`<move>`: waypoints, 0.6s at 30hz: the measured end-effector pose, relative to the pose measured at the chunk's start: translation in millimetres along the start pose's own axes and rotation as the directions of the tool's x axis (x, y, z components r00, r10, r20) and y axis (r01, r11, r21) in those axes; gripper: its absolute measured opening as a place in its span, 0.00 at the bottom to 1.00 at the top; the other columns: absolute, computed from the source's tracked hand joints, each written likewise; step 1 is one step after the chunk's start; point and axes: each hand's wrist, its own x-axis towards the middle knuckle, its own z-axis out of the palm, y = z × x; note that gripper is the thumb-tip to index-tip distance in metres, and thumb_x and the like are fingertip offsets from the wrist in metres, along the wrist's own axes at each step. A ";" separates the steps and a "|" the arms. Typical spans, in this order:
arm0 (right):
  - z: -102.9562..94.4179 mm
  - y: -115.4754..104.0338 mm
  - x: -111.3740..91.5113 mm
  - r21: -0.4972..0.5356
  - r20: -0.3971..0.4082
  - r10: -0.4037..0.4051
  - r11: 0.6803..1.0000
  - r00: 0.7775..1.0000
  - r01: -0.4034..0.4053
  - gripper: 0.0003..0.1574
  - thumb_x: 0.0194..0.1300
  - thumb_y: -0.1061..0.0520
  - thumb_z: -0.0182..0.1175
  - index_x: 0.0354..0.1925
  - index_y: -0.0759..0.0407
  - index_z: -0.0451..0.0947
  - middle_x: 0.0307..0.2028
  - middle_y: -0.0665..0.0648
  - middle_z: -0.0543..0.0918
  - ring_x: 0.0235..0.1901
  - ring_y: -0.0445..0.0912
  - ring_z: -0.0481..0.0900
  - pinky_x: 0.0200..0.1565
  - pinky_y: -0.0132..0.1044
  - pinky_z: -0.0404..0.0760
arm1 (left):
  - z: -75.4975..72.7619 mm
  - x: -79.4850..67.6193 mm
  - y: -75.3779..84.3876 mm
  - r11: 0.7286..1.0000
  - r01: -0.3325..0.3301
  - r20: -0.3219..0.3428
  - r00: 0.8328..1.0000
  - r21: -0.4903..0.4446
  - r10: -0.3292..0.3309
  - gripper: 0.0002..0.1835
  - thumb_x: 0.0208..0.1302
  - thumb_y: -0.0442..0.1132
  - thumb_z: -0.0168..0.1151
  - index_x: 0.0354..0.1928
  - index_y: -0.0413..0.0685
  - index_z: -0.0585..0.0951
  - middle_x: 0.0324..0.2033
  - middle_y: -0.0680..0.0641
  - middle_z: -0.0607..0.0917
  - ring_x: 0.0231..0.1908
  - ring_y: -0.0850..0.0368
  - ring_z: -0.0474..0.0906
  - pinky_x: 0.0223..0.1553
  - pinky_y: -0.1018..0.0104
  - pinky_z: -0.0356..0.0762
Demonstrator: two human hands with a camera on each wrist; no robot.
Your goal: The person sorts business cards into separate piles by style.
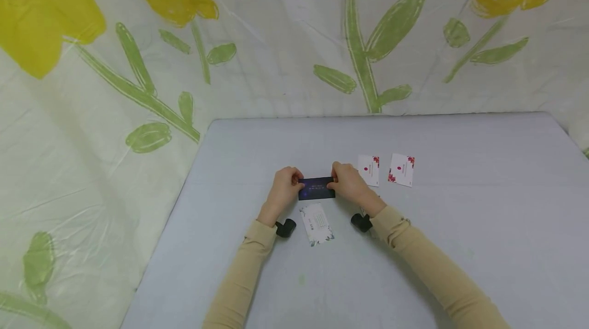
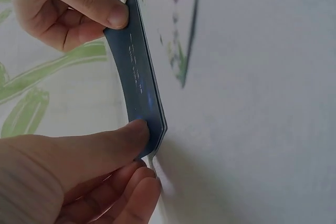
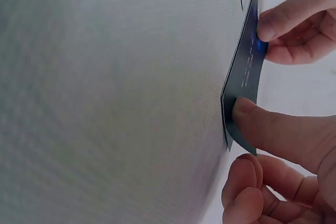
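A dark blue card [image 1: 316, 188] with small pale print is stretched between both hands, its long side running left to right in the head view. My left hand [image 1: 284, 187] pinches its left end, thumb on the printed face. At the other end, my right hand [image 1: 348, 182] pinches it the same way. The right wrist view shows the dark card [image 3: 244, 72] bending upward at the corner by the right thumb. A second thin edge runs along its lower side in the left wrist view. Just below it on the table lies a white card [image 1: 316, 224] with a leafy border.
Two white cards with red floral corners, one [image 1: 369, 169] partly behind the right hand and another [image 1: 401, 169] farther right, lie on the pale table [image 1: 483, 216]. A flower-printed curtain [image 1: 276, 63] hangs behind and to the left.
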 end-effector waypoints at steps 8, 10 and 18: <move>-2.9 -0.2 -1.2 -0.023 0.017 -0.010 1.000 1.000 0.010 0.10 0.57 0.61 0.65 0.30 0.64 0.73 0.23 0.55 0.72 0.28 0.47 0.68 0.29 0.36 0.66 | 1.4 1.3 1.8 0.999 0.000 0.008 1.000 0.043 -0.001 0.04 0.53 0.28 0.66 0.32 0.36 0.82 0.26 0.45 0.77 0.29 0.55 0.70 0.32 0.67 0.69; -3.2 -0.1 -1.6 -0.024 0.023 -0.013 1.000 1.000 0.013 0.08 0.57 0.61 0.64 0.31 0.65 0.75 0.23 0.55 0.73 0.28 0.47 0.69 0.29 0.36 0.67 | 1.0 1.1 2.1 0.999 -0.007 0.012 1.000 0.047 0.006 0.03 0.53 0.28 0.66 0.31 0.36 0.82 0.26 0.46 0.76 0.29 0.55 0.69 0.31 0.67 0.68; -23.4 8.4 -1.7 0.083 0.066 -0.050 0.996 0.997 0.045 0.12 0.65 0.58 0.56 0.38 0.67 0.80 0.30 0.57 0.80 0.29 0.47 0.73 0.31 0.37 0.73 | -5.0 -1.1 2.8 0.998 -0.022 0.014 1.000 0.052 0.021 0.04 0.59 0.29 0.60 0.33 0.35 0.83 0.29 0.44 0.80 0.32 0.53 0.74 0.35 0.64 0.73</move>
